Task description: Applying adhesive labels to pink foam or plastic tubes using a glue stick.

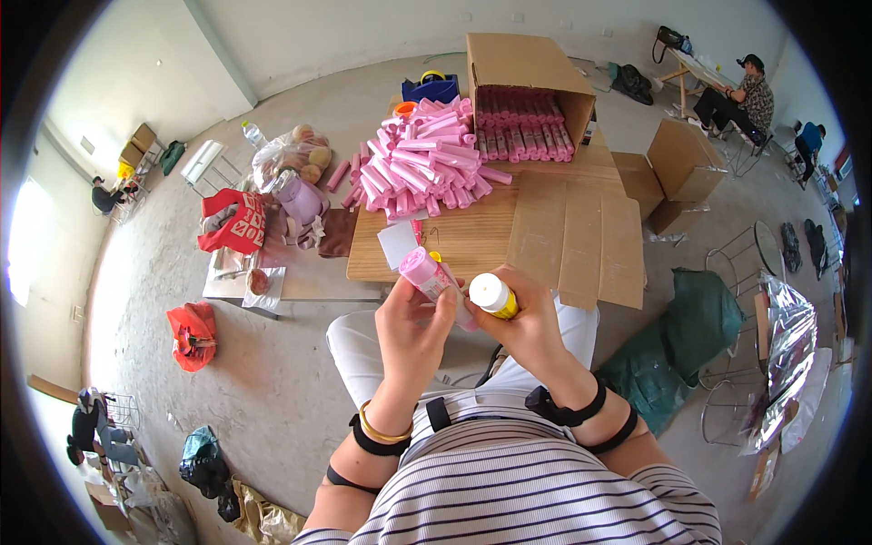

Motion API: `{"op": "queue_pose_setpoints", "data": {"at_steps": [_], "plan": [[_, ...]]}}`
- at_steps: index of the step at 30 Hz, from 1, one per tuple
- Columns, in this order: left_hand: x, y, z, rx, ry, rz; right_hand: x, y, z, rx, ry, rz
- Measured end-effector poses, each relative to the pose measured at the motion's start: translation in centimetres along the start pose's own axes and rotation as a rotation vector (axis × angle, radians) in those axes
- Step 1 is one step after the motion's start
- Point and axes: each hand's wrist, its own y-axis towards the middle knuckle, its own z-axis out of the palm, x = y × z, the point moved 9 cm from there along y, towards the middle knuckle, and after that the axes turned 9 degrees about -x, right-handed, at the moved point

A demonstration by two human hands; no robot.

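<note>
My left hand (409,327) is closed around a pink cylindrical tube (421,269), tilted with its round end up and away from me. Close beside it, my right hand (531,329) grips a small yellow bottle with a white cap (490,292), which looks like a glue bottle. Both hands are above my lap, at the near edge of the wooden table (380,238). Just beyond the left hand is a small white card (398,243). A large heap of pink tubes (422,163) lies farther back on the tabletop.
An open cardboard box (520,62) holds stacked rows of pink tubes. A flattened cardboard sheet (574,238) covers the table's right part. Behind the heap stands a blue tape dispenser (431,88). At left, a low bench (327,289) bears bags; a green sheet (677,331) lies right.
</note>
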Motion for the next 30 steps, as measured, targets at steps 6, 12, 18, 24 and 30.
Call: {"op": "queue_pose_setpoints", "data": {"at_steps": [6,12,18,24,30], "plan": [[0.8,0.2,0.3,0.008,0.001,-0.008,-0.4,0.0,-0.3,-0.024,0.029,0.052],[1.5,0.2,0.2,0.008,-0.003,-0.018,-0.7,0.3,-0.4,-0.003,0.071,0.102],[1.8,0.4,0.2,-0.002,-0.089,-0.06,-1.1,0.3,-0.4,0.026,0.176,0.166],[2.1,0.9,-0.2,-0.019,-0.078,-0.028,0.0,-0.5,-1.1,0.101,0.191,0.094],[0.4,0.7,0.0,-0.033,0.133,0.062,2.3,-0.7,-1.4,0.13,-0.026,0.032]]}}
